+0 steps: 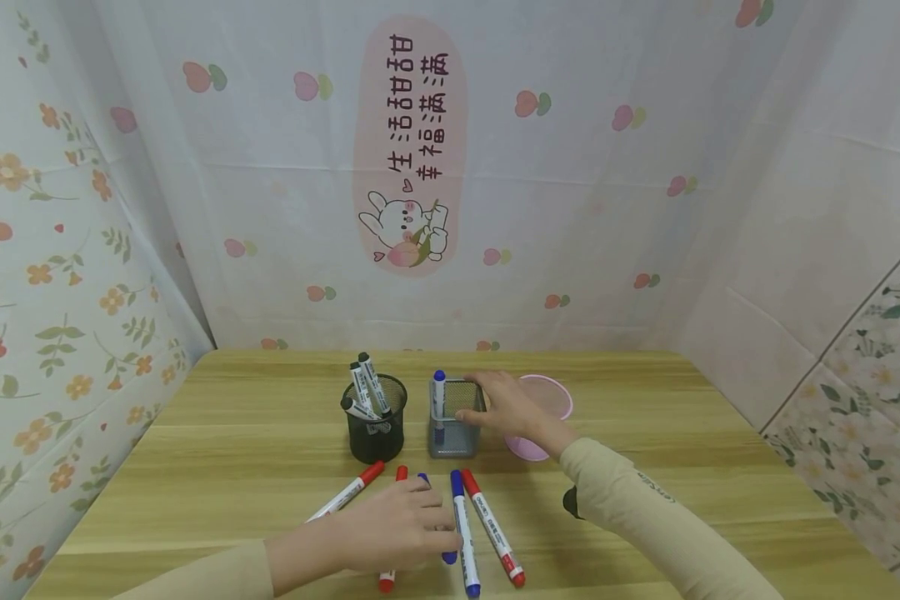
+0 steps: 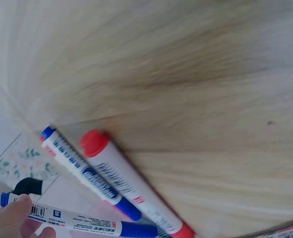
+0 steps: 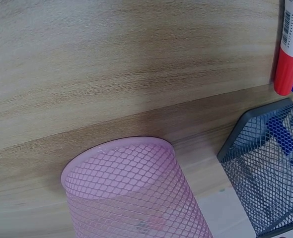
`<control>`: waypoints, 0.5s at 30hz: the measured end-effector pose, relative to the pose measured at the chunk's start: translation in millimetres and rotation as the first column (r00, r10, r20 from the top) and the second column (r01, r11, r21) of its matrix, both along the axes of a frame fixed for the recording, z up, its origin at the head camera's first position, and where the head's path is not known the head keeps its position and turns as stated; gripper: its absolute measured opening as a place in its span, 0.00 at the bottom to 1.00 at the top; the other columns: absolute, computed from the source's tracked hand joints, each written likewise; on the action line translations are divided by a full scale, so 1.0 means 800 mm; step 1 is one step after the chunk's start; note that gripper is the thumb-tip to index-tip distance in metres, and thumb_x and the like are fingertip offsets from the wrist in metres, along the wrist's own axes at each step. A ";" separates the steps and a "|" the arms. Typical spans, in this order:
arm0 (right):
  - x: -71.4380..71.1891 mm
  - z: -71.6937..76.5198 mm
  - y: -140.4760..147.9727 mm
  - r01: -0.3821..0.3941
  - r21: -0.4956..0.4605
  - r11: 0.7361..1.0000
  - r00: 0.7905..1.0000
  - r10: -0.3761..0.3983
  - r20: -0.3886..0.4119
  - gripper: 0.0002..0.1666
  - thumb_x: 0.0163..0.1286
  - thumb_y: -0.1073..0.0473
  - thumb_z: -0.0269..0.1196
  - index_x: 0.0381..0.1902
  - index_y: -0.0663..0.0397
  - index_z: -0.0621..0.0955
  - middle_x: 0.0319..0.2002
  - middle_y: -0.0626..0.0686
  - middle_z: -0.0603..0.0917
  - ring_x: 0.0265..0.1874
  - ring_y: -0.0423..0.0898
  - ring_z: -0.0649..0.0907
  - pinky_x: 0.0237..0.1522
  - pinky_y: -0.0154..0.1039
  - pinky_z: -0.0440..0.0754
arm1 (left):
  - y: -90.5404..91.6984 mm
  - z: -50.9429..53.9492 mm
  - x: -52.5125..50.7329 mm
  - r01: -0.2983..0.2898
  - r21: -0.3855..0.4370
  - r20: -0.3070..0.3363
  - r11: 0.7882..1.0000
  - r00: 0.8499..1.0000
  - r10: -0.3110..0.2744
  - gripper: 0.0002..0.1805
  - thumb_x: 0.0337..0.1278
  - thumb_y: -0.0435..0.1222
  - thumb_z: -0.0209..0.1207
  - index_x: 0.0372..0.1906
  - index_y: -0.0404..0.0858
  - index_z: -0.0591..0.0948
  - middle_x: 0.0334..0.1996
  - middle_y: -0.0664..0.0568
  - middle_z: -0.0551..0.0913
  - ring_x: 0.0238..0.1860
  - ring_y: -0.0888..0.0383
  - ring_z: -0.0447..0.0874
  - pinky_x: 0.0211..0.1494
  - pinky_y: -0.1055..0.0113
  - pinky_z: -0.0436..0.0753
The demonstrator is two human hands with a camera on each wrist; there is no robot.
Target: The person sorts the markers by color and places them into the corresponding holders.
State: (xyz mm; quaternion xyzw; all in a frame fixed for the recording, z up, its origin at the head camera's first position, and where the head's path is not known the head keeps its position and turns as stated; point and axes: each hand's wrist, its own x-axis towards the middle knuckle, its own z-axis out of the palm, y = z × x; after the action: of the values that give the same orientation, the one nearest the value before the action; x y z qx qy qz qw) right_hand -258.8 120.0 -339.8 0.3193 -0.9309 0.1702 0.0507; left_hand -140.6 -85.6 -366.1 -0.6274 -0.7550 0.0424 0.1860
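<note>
I had a blue marker [image 2: 87, 222] in my left hand [image 1: 388, 525], low over the tabletop [image 1: 255, 425], the fingers closed in a pinch near one end of its white barrel. My right hand [image 1: 508, 406] was at the gray holder [image 1: 453, 442] — fingers part-spread and bent over its rim, thumb toward the front — gripping it by the right side. A second blue marker [image 1: 439, 400] stood upright inside that holder, cap up.

To its left was the round black holder [image 1: 375, 442], with several black-capped markers [image 1: 375, 386] leaning in it; on the other side, partly behind my right hand, stood the pink holder [image 3: 117, 144]. Near my left hand lay the loose ones: a red marker angled to its left, another partly hidden beneath it, and a blue and a red side by side to its right.
</note>
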 end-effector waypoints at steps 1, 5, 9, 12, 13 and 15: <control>0.000 0.000 0.000 0.001 0.001 1.000 1.000 -0.001 0.000 0.36 0.55 0.45 0.63 0.55 0.62 0.69 0.49 0.57 0.75 0.51 0.54 0.71 0.51 0.49 0.67 | 0.000 0.003 0.001 -0.005 0.029 0.019 1.000 1.000 0.004 0.11 0.54 0.44 0.57 0.44 0.52 0.77 0.37 0.64 0.78 0.39 0.66 0.72 0.47 0.74 0.67; 0.000 0.001 0.000 0.008 0.010 1.000 1.000 -0.008 0.000 0.37 0.55 0.44 0.62 0.56 0.61 0.69 0.50 0.56 0.74 0.51 0.54 0.71 0.51 0.49 0.66 | -0.001 0.013 0.002 -0.022 0.135 0.120 0.991 0.993 0.006 0.12 0.51 0.41 0.59 0.43 0.50 0.77 0.36 0.63 0.78 0.38 0.67 0.71 0.47 0.75 0.67; 0.001 0.001 0.000 0.005 0.008 1.000 1.000 -0.005 -0.004 0.36 0.55 0.44 0.63 0.56 0.61 0.69 0.51 0.57 0.74 0.52 0.55 0.70 0.52 0.50 0.66 | -0.004 0.020 0.002 -0.021 0.213 0.188 0.977 0.982 -0.020 0.13 0.51 0.41 0.59 0.44 0.48 0.77 0.36 0.63 0.77 0.38 0.67 0.71 0.47 0.76 0.67; 0.001 0.001 0.000 0.004 0.004 1.000 1.000 -0.004 -0.002 0.36 0.55 0.45 0.63 0.55 0.61 0.69 0.51 0.57 0.74 0.52 0.55 0.70 0.52 0.50 0.65 | -0.005 0.025 0.001 -0.005 0.281 0.204 0.960 0.977 -0.055 0.12 0.51 0.41 0.59 0.43 0.46 0.78 0.36 0.64 0.78 0.37 0.68 0.71 0.46 0.79 0.66; 0.001 0.001 0.000 0.004 0.001 1.000 1.000 -0.004 0.001 0.36 0.55 0.45 0.63 0.55 0.61 0.69 0.51 0.57 0.74 0.52 0.55 0.70 0.52 0.50 0.65 | -0.005 0.027 0.000 0.005 0.304 0.198 0.953 0.978 -0.068 0.12 0.51 0.41 0.59 0.43 0.46 0.78 0.35 0.64 0.78 0.36 0.69 0.71 0.46 0.79 0.66; 0.002 0.001 0.000 0.005 0.001 1.000 1.000 -0.005 0.005 0.36 0.55 0.45 0.63 0.55 0.62 0.69 0.51 0.57 0.74 0.52 0.55 0.70 0.52 0.50 0.65 | -0.005 0.030 -0.001 0.015 0.350 0.195 0.937 0.977 -0.089 0.12 0.50 0.41 0.60 0.42 0.45 0.78 0.35 0.64 0.78 0.36 0.70 0.71 0.46 0.79 0.66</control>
State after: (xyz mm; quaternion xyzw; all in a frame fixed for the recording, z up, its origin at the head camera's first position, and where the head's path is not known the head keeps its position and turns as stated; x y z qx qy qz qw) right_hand -257.6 120.1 -338.8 0.3167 -0.9318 0.1704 0.0485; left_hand -141.0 -89.5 -341.8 -0.6056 -0.7490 -0.1617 0.2148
